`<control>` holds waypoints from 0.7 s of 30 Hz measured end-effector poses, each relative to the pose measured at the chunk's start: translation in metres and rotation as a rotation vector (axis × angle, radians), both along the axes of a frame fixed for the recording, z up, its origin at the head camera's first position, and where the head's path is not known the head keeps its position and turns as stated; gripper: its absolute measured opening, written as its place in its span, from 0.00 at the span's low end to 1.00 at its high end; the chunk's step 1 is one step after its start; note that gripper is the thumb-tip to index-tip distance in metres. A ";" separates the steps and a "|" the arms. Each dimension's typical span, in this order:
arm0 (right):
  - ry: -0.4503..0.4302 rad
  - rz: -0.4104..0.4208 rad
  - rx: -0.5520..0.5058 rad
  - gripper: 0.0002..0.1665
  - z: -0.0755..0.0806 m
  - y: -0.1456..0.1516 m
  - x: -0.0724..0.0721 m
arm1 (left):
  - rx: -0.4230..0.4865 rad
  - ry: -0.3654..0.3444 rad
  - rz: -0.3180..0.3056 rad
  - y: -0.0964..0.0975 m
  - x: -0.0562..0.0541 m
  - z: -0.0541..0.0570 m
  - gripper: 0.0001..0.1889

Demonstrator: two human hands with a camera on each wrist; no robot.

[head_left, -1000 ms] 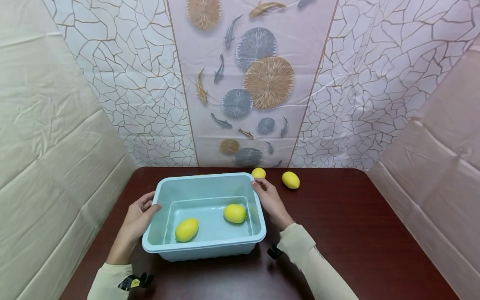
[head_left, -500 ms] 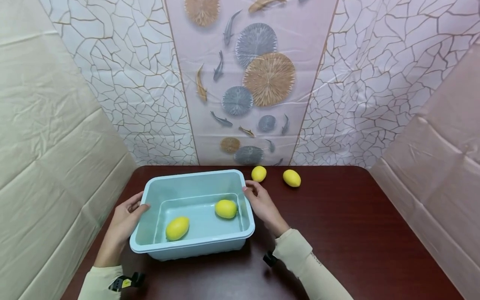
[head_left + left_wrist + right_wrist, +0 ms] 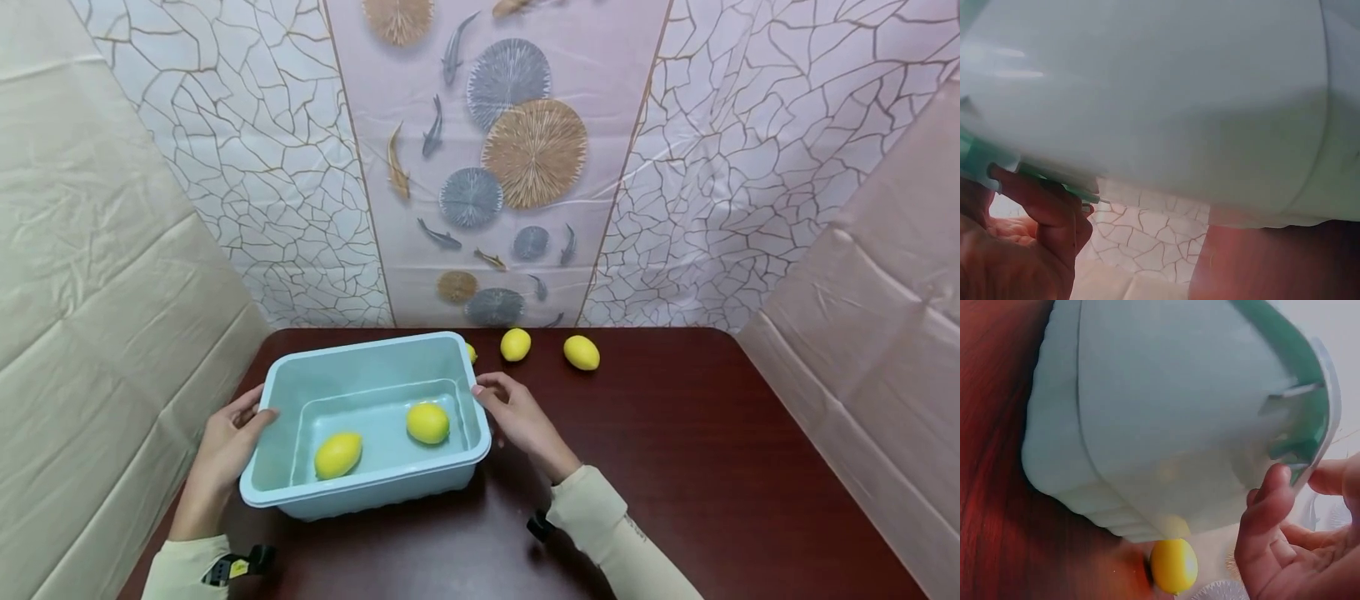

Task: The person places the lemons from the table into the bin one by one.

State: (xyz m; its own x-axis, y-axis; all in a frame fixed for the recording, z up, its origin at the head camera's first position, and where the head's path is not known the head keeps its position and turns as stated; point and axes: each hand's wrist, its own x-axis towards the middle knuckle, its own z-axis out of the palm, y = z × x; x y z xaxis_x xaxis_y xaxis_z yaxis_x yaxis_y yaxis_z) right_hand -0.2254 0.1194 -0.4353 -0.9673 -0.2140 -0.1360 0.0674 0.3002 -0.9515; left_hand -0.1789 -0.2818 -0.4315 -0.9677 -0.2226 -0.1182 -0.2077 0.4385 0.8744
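Note:
A light blue plastic basin (image 3: 382,492) is held at its two short sides. My left hand (image 3: 225,446) grips the left rim, thumb over the inside and fingers beneath the lip. On the opposite side my right hand (image 3: 521,421) pinches the right rim; in the right wrist view its curled fingers (image 3: 1266,512) reach under the lip. Inside the basin lie two lemons, one lemon (image 3: 338,455) toward the front left and another lemon (image 3: 428,423) toward the right. In the left wrist view the basin's outer wall (image 3: 1166,106) fills most of the picture.
Behind the basin, one lemon (image 3: 470,353) is partly hidden by its rim. Two more lemons, a nearer-to-middle lemon (image 3: 515,344) and a lemon (image 3: 582,353) to its right, rest near the far edge of the dark red-brown table (image 3: 675,450). Fabric walls (image 3: 847,317) enclose the table's sides and back.
Both hands have moved the basin leftward across the table, the two lemons inside travelling with it. The lemons behind have come out from behind its right rim.

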 end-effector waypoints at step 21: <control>0.195 -0.149 0.165 0.15 -0.026 0.059 -0.009 | 0.094 0.049 0.224 0.004 0.011 -0.002 0.33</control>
